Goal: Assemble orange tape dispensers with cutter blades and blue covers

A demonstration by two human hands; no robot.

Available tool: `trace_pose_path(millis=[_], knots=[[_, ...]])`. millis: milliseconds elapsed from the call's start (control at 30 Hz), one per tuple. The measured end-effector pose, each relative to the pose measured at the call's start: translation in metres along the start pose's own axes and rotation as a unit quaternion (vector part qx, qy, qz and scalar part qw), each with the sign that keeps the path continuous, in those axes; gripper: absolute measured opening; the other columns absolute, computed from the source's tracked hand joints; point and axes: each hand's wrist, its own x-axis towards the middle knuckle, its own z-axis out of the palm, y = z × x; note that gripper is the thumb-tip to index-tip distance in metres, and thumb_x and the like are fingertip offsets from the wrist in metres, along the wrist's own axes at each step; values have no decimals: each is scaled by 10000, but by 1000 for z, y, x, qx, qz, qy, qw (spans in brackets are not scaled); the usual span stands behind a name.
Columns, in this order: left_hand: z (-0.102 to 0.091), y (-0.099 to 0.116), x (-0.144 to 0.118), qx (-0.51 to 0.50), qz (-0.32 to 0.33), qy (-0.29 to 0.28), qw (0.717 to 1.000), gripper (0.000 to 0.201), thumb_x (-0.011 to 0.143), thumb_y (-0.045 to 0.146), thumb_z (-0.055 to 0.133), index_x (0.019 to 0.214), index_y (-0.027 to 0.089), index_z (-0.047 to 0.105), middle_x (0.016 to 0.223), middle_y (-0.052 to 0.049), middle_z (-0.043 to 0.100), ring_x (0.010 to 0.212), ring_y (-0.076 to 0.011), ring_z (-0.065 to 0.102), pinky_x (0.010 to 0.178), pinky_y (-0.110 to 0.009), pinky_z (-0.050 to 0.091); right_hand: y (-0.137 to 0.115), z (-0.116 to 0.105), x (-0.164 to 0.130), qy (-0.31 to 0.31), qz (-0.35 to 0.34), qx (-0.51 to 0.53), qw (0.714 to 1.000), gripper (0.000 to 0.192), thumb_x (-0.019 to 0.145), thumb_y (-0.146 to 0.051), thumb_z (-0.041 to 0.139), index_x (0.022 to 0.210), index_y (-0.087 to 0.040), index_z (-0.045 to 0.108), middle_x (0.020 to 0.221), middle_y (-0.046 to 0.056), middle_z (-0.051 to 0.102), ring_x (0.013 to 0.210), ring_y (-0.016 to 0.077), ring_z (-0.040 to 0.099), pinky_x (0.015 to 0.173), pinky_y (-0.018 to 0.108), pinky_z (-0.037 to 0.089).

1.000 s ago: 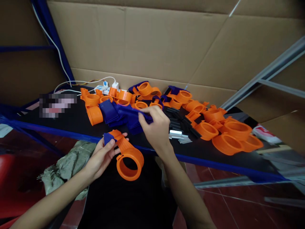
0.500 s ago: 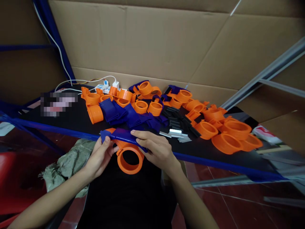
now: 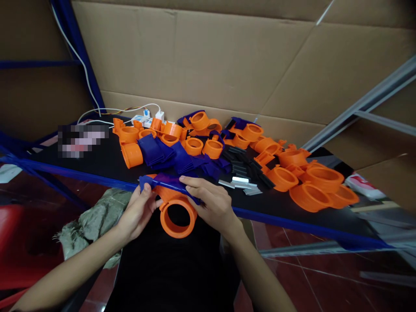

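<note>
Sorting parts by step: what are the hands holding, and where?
Both hold an orange ring piece by its blue strip: left hand one end, right hand the other.

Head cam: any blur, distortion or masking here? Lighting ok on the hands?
Head view: wide-angle bend, the shelf edge runs skewed and bowed. Light is dim and soft; floor and lap nearly black. Both hands, left hand and right hand, are sharp on the orange ring part and blue piece. A pixelated patch masks something on the shelf's left.
</note>
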Motion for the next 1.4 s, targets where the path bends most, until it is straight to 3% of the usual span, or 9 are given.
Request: trace_pose_path(millis=[600,833,1000,1100,1167,1233,1300,1400], knots=[[3,2,0,-14,-12,17,1000,468,852,472,705,1208,179,622,1238,-115,696,1212,-279,626,964,-403,555,3,-3,-2,-20,8,-12,1000,207,891,-42,611,1019,-204,614,1227,116,706,1165,208,666,957,362,589],[6,6,0,-15,-17,18,1000,359,850,391,734,1133,186,651,1190,-90,714,1155,-263,657,965,-393,553,3,1,-4,-37,26,-17,999,197,915,-58,584,1035,-213,607,1257,110,689,1181,201,655,965,363,581],[3,6,1,-1,-2,24,1000,335,805,247,769,1117,208,653,1079,-49,727,1060,-243,679,959,-429,545,-8,-20,1,-116,78,19,990,246,879,-29,585,1041,-214,592,1303,99,653,1217,207,621,971,367,552],[-1,4,-2,9,29,7,1000,483,787,235,771,1238,252,600,1088,-39,706,1011,-228,678,963,-422,527,-23,-44,8,-182,128,93,970,341,834,-82,673,1132,-222,584,1384,93,584,1275,217,566,1031,378,507],[-5,3,-6,38,50,-7,998,576,755,229,791,1286,271,570,1091,-40,687,1000,-228,668,941,-379,522,-31,-56,11,-223,144,142,954,511,766,-197,798,1227,-236,582,1454,94,517,1328,244,511,1096,403,451],[-8,4,-11,91,78,-35,992,639,692,229,833,1276,267,576,1097,-49,666,1004,-242,650,897,-338,524,-36,-59,14,-226,165,172,944,622,755,-290,827,1315,-252,560,1448,92,519,1297,242,528,1090,397,451],[-10,7,-15,158,114,-80,977,683,627,243,873,1249,257,591,1141,-68,640,1030,-270,628,894,-345,518,-37,-54,16,-194,197,181,944,544,839,-310,758,1341,-255,557,1323,85,611,1149,205,608,997,357,507],[-6,13,-19,230,180,-161,943,747,560,237,911,1236,263,592,1178,-88,605,1090,-308,588,971,-428,489,-31,-39,17,-153,222,193,944,347,876,-315,720,1206,-223,661,1059,60,690,927,168,639,850,306,536]])
